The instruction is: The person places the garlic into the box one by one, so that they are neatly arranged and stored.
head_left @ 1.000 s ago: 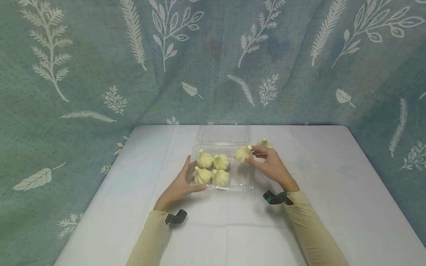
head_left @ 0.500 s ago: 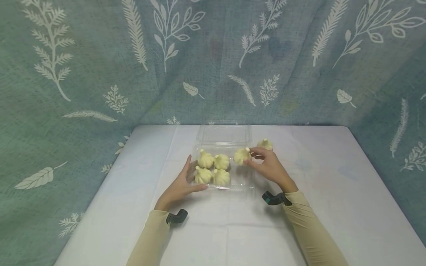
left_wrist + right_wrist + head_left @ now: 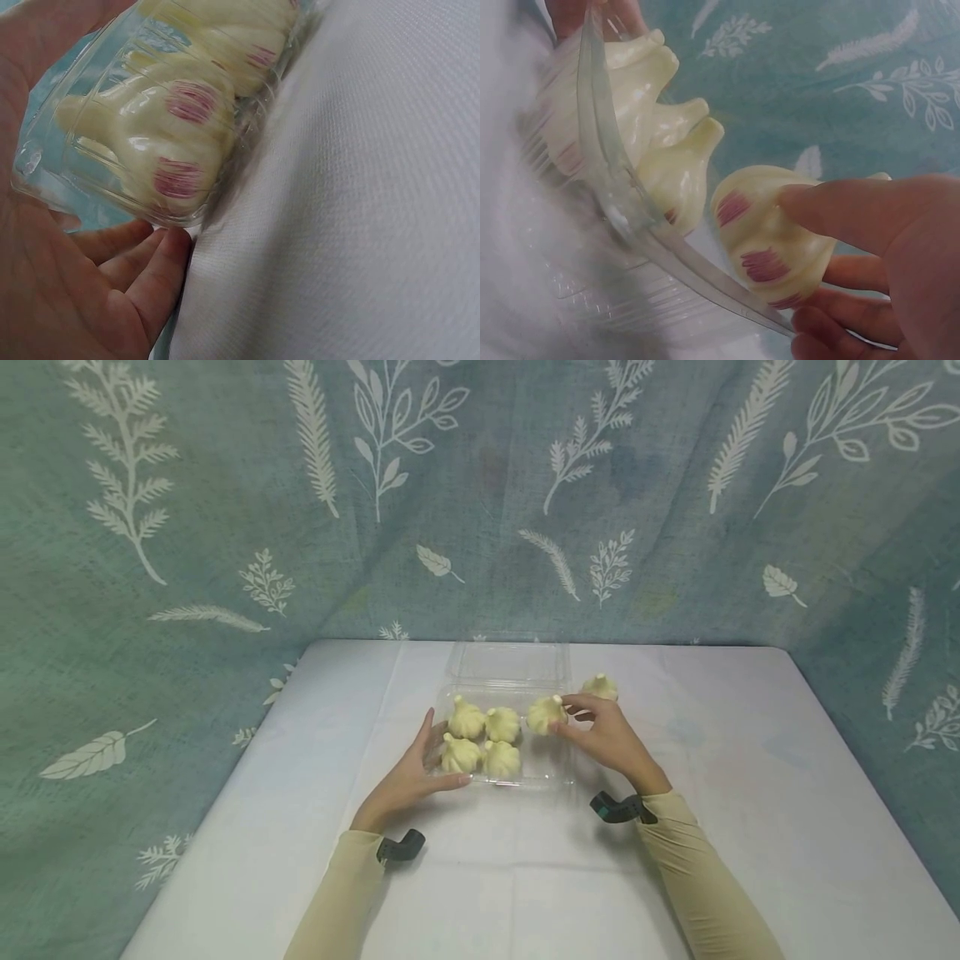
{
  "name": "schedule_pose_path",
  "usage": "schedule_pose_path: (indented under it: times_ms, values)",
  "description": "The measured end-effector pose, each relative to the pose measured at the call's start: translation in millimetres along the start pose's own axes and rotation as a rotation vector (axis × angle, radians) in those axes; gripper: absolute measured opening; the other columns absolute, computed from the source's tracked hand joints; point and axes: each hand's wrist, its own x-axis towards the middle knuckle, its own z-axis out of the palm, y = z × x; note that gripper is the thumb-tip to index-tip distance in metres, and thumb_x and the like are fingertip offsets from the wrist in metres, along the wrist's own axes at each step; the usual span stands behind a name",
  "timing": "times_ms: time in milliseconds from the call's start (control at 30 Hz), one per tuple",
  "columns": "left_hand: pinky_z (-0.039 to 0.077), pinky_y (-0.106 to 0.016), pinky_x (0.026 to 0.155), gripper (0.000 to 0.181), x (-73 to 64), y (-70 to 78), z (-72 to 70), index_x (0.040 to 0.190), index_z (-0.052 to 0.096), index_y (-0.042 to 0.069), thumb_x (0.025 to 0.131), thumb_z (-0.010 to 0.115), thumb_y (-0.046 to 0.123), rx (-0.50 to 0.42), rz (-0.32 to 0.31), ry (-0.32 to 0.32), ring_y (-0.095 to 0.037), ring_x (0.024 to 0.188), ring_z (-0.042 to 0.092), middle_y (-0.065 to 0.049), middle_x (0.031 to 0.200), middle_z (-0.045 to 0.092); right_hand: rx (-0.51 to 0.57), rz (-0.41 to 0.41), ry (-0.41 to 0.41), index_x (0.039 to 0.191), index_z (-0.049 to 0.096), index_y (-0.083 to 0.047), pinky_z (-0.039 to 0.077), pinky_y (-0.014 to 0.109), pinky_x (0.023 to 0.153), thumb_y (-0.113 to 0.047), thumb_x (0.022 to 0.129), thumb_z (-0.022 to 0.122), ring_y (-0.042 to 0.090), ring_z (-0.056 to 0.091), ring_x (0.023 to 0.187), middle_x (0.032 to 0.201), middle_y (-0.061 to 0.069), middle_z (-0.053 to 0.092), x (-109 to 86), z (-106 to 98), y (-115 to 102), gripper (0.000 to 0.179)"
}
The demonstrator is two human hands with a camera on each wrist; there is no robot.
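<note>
A clear plastic clamshell box [image 3: 546, 768] sits on the white table with its lid folded back. Several pale garlic bulbs [image 3: 467, 720] fill its left and middle parts in two rows. My left hand [image 3: 405, 783] grips the left end of the box, thumb along the front edge and fingers around the side. Between thumb and fingers, my right hand [image 3: 611, 737] holds another garlic bulb [image 3: 545, 717] over the back right part of the box. In the right wrist view, purple streaks mark this held bulb [image 3: 761, 232], just beside the box's rim [image 3: 667, 255].
One more garlic bulb [image 3: 600, 687] lies on the table behind my right hand, partly hidden by it. The transparent lid [image 3: 512, 662] lies back toward the table's far edge. A leaf-patterned green-blue cloth [image 3: 480, 527] hangs behind the table.
My right hand has lowered the garlic bulb slightly and brought it a little left over the box. The left hand has kept its grip on the box.
</note>
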Motion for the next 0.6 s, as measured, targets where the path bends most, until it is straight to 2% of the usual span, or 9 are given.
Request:
schedule_pose_path:
  times_ms: [200,400,600]
  values:
    - [0.028,-0.053,0.130,0.133,-0.1,0.5,0.4,0.164,-0.015,0.038,0.081,0.088,0.042,0.007,0.000,0.002,-0.036,0.160,0.023,-0.005,0.176,0.014,-0.056,0.000,-0.013,0.131,0.068,0.002,0.061,0.052,0.097,-0.021,0.091,0.079,0.039,0.068,0.114,0.128,0.022,0.071,2.7,-0.5,0.2,0.047]
    - [0.029,-0.053,0.129,0.134,-0.5,1.4,0.6,0.166,-0.015,0.028,0.081,0.089,0.041,0.008,0.005,0.009,-0.038,0.160,0.024,-0.008,0.175,0.014,-0.115,0.019,-0.047,0.130,0.070,-0.001,0.061,0.049,0.091,-0.025,0.091,0.079,0.035,0.068,0.109,0.125,0.019,0.073,8.4,-0.5,0.0,0.046]
    - [0.029,-0.053,0.129,0.133,-1.1,1.1,0.6,0.165,-0.015,0.036,0.081,0.089,0.040,-0.007,-0.001,0.004,-0.036,0.160,0.024,-0.005,0.176,0.014,-0.169,0.044,-0.084,0.129,0.072,-0.005,0.058,0.040,0.080,-0.030,0.091,0.079,0.032,0.066,0.105,0.126,0.015,0.074,12.5,-0.4,-2.1,0.047]
